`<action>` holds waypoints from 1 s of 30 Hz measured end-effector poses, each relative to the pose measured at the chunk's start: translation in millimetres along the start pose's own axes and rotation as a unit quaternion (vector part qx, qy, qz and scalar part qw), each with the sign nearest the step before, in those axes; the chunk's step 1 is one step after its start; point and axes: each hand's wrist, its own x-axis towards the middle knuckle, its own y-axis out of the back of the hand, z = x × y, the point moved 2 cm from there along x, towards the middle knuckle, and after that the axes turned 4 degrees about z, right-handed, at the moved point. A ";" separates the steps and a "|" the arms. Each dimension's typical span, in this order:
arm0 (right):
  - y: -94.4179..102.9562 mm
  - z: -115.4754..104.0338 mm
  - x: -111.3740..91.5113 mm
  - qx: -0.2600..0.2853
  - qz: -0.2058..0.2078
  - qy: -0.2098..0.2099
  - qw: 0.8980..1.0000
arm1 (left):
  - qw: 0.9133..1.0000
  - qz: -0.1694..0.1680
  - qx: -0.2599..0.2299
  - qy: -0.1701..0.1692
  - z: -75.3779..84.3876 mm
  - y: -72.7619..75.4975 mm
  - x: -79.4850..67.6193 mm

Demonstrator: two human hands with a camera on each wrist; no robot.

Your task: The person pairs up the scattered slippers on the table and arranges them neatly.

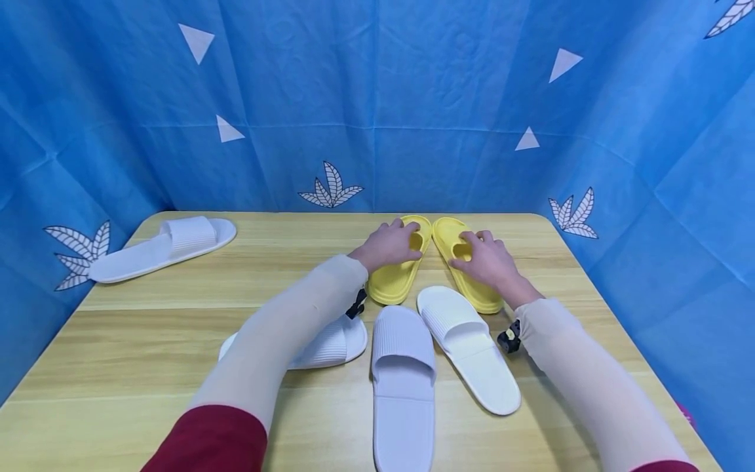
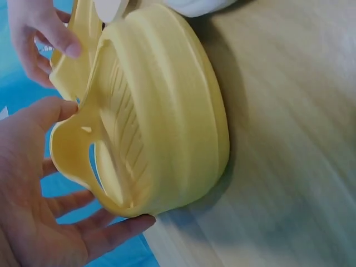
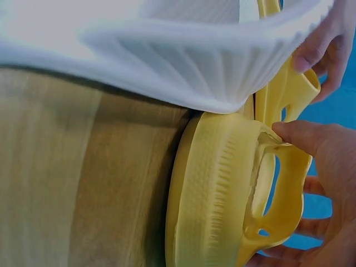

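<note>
A pair of yellow slippers lies near the table's back edge, toes away from me and close together. At the left yellow slipper (image 1: 392, 283), my left hand (image 1: 390, 245) has its thumb at the foot opening and its fingers bent around the strap end. My right hand (image 1: 488, 259) grips the right yellow slipper (image 1: 447, 231) likewise, thumb at the opening's edge. In the left wrist view the thumb meets the strap rim, with the other fingers spread along its far side. The right wrist view shows thumb and fingers on either side of the right slipper, the fingers partly hidden behind it.
A white slipper (image 1: 474, 354) lies slanted right behind the right yellow one. Beside it a pale slipper (image 1: 404, 419) points away from me. Another white slipper (image 1: 330, 346) lies sideways under my left forearm, and one more white slipper (image 1: 141, 259) rests at the far left. Blue curtains (image 1: 377, 98) enclose the wooden table (image 1: 177, 367).
</note>
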 end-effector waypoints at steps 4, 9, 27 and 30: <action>0.1 -0.5 -0.8 -0.004 -0.002 -0.002 1.000 | 1.000 -0.001 0.016 0.002 6.1 -2.5 -0.2; 1.3 -1.1 -1.8 -0.008 0.002 -0.006 1.000 | 1.000 0.006 0.022 0.004 12.7 -2.3 -3.1; 3.2 1.3 1.4 0.007 0.002 -0.016 1.000 | 0.999 0.033 0.030 0.031 15.4 -7.5 10.5; 4.2 1.2 1.2 0.006 0.004 -0.019 1.000 | 0.998 0.044 0.032 0.034 20.1 -9.4 11.8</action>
